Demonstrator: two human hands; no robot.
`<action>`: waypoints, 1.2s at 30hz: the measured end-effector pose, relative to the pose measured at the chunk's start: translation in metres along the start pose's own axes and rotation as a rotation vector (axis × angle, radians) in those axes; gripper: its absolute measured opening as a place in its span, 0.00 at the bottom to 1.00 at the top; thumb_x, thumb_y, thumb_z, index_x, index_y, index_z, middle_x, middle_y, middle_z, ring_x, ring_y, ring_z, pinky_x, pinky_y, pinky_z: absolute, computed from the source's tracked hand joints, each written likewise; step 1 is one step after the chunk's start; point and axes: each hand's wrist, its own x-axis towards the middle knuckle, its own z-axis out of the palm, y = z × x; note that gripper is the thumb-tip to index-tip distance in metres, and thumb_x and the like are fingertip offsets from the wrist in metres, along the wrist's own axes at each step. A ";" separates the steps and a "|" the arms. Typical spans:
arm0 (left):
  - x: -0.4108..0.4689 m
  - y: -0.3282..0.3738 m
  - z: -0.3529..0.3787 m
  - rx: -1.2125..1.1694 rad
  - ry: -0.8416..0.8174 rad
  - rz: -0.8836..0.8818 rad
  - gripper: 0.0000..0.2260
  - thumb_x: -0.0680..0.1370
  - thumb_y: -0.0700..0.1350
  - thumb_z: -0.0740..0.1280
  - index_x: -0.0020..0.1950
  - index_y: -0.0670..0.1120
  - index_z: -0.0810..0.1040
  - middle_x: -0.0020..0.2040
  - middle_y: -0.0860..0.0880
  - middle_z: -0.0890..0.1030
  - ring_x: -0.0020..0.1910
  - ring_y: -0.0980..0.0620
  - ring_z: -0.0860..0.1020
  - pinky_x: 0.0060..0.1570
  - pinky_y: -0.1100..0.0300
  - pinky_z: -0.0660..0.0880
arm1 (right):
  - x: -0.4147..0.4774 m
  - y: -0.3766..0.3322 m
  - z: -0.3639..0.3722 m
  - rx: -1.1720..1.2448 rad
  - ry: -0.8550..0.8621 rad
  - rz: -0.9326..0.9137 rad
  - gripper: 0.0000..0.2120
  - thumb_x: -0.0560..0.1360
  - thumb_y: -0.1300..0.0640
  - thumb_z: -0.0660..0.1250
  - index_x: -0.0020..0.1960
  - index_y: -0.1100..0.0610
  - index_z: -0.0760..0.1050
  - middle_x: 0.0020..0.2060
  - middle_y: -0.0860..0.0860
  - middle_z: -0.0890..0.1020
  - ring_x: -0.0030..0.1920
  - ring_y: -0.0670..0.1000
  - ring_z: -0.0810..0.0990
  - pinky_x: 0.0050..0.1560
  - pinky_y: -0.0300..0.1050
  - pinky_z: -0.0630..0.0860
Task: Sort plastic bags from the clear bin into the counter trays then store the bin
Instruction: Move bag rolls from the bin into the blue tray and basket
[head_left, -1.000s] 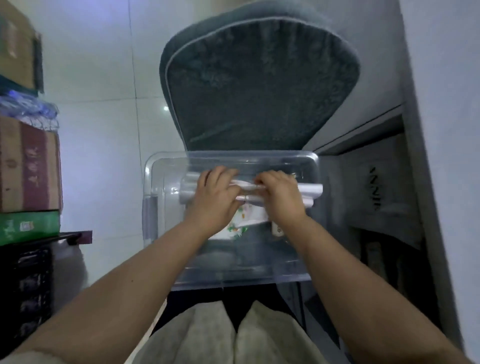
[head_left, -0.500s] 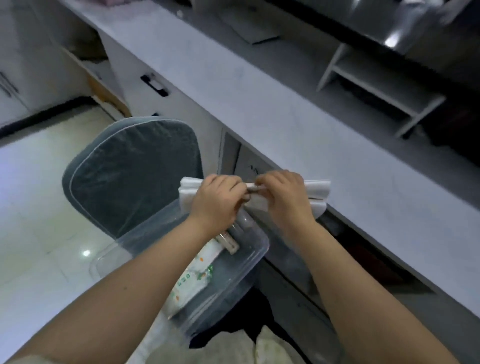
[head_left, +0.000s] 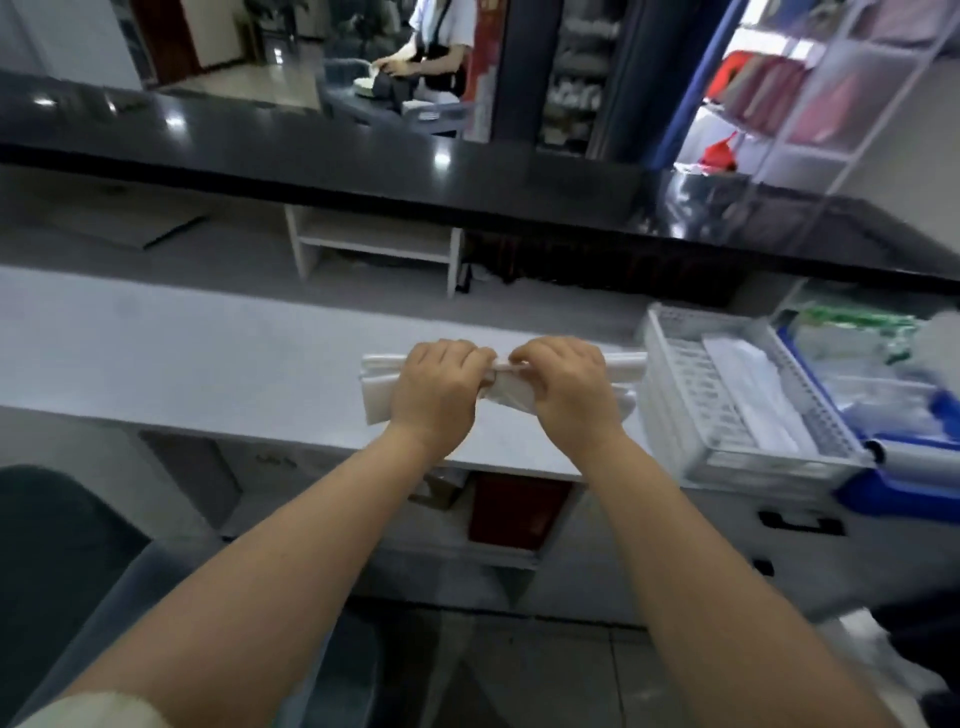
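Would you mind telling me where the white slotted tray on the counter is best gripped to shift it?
Probably by the near short rim of the white tray, from the front. Its long left wall is close to the right hand and the bundle of bags; the blue tray crowds its right side.

Two bare forearms enter from the lower edge of the head view, uncovered from wrist to above the elbow. The left hand (head_left: 436, 395) and right hand (head_left: 566, 395) are both bare: no gloves, and the knuckles and backs face the camera. Fingertips are curled under and hidden from view. A pale beige, soft fabric sleeve edge (head_left: 88, 709) shows at the lower left corner, on the left upper arm. The right upper arm runs out of view at the lower edge.
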 end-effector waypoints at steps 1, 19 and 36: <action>0.015 0.018 0.012 -0.015 -0.010 0.021 0.12 0.67 0.34 0.70 0.50 0.42 0.81 0.42 0.45 0.82 0.40 0.42 0.79 0.42 0.51 0.74 | -0.007 0.020 -0.016 -0.018 0.016 0.022 0.06 0.71 0.66 0.70 0.47 0.59 0.80 0.44 0.52 0.84 0.46 0.58 0.80 0.49 0.54 0.71; 0.215 0.299 0.187 -1.059 -0.347 -0.855 0.04 0.75 0.45 0.71 0.46 0.46 0.78 0.45 0.45 0.83 0.45 0.44 0.82 0.47 0.49 0.80 | -0.078 0.350 -0.158 0.787 -0.105 1.087 0.22 0.71 0.47 0.72 0.61 0.52 0.68 0.50 0.51 0.79 0.48 0.50 0.80 0.45 0.47 0.78; 0.220 0.229 0.282 -0.751 -0.635 -0.791 0.18 0.73 0.40 0.67 0.63 0.48 0.75 0.53 0.48 0.78 0.44 0.54 0.77 0.40 0.61 0.73 | -0.051 0.422 -0.024 0.517 -0.407 1.166 0.20 0.72 0.55 0.70 0.61 0.57 0.71 0.54 0.55 0.80 0.50 0.54 0.78 0.49 0.46 0.74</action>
